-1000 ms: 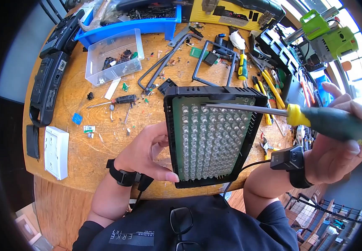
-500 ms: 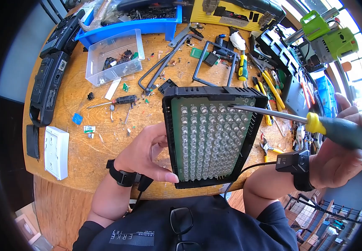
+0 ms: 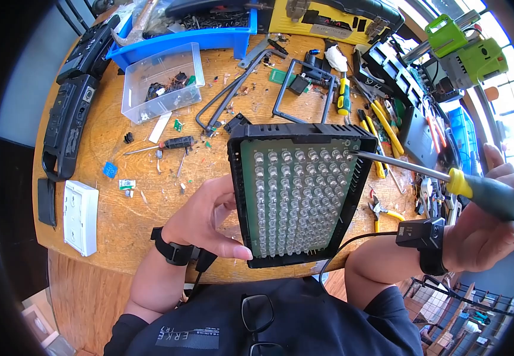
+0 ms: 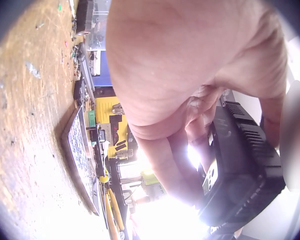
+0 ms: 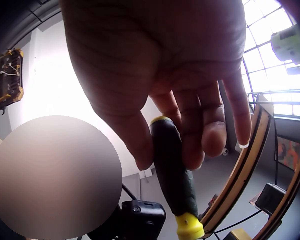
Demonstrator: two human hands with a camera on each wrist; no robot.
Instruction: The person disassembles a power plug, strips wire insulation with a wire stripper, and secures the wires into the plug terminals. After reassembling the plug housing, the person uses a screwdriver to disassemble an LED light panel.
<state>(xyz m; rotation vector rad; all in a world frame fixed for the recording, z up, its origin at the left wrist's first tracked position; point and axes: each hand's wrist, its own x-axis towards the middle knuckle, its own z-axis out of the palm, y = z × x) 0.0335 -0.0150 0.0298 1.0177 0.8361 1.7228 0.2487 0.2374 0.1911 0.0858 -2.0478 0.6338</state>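
Note:
My left hand grips the lower left edge of a black-framed panel, thumb on the front edge and fingers behind. Rows of clear LEDs on a green board face up inside the frame. In the left wrist view the hand holds the black vented housing. My right hand pinches the dark green handle of a screwdriver between thumb and fingers. Its tip is at the panel's upper right corner; contact is unclear. In the right wrist view the hand holds that handle, some fingers extended.
On the wooden table lie a small screwdriver, a white plastic housing, a clear box and black metal brackets. A blue bin and a yellow case stand behind. Pliers and other tools lie at right.
The right hand and screwdriver have moved right, the tip passing from the top middle of the LED board to its upper right corner. The panel has shifted slightly left in the left hand's grip.

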